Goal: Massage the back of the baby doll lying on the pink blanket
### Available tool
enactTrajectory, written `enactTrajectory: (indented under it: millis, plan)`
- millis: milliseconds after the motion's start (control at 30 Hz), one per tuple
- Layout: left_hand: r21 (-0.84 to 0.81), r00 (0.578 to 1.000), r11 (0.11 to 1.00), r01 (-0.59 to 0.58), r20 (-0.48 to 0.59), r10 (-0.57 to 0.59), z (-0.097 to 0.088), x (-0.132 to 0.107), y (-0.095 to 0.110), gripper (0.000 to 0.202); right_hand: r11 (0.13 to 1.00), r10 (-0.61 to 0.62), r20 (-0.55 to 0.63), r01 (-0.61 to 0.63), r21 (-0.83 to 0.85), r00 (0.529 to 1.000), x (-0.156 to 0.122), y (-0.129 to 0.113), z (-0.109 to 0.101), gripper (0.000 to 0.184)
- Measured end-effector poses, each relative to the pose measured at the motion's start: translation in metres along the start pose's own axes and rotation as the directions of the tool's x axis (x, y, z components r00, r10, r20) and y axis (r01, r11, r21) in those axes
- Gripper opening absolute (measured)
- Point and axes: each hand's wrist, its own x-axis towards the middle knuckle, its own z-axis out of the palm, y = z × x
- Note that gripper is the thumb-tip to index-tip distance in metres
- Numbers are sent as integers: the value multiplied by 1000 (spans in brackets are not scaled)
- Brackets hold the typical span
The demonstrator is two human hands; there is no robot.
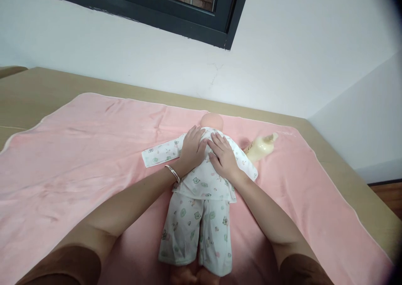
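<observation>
A baby doll [212, 121] lies on its back on a pink blanket [78, 159], dressed in a white printed top [204, 178] and matching trousers [197, 230]. My left hand [193, 147] lies flat on the doll's chest, fingers spread, with a silver bangle on the wrist. My right hand [222, 155] rests flat beside it on the chest, fingers stretched toward the collar. Neither hand grips anything. One empty sleeve [160, 153] stretches out to the left. The doll's bare feet show at the bottom edge.
A cream baby bottle [260, 147] lies on the blanket just right of the doll. The blanket covers a tan table [351, 172] set against a white wall, with a dark window frame [201, 21] above.
</observation>
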Motion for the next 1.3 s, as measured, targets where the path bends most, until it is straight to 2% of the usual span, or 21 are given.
enactTrajectory:
  millis: [167,500,700,800,900,933,1000,1067,1133,1200,1233,1300]
  plan:
    - [-12,1000,1000,-2,9,2,0,1,0,49,999,28,-13,-28,15,1000,3,-4,-3,48]
    - [-9,1000,1000,20,7,-19,-2,3,1,47,997,76,34,-75,-30,997,6,-8,-6,46]
    - [69,1000,997,27,13,-28,-9,3,8,45,940,266,126,-229,-252,956,10,-41,-21,53]
    - [206,999,978,11,37,-19,-14,5,13,42,936,261,248,-182,-301,933,5,-55,-46,57]
    - [344,997,938,39,42,-57,-17,7,19,43,959,260,411,-185,-214,874,-3,-57,-89,64]
    - [374,995,926,54,52,-79,-17,7,23,44,961,270,419,-213,-178,867,-6,-55,-106,66]
    - [408,987,911,63,110,-118,-18,3,33,47,937,347,326,-307,-169,879,-11,-47,-141,65]
    - [398,966,918,10,233,-111,-20,-3,50,49,895,440,207,-408,-182,874,-17,-35,-171,67]
    - [290,913,954,-73,404,-53,-23,-10,74,59,853,516,116,-496,-165,849,-22,-21,-192,66]
    - [60,833,996,-72,553,27,-26,-12,101,77,836,543,67,-532,-137,837,-25,-5,-203,66]
    - [-79,808,997,-9,586,54,-26,-10,115,82,838,541,59,-530,-130,839,-26,2,-204,65]
    - [-343,804,915,213,593,35,-23,2,140,80,850,522,83,-508,-140,849,-26,14,-202,59]
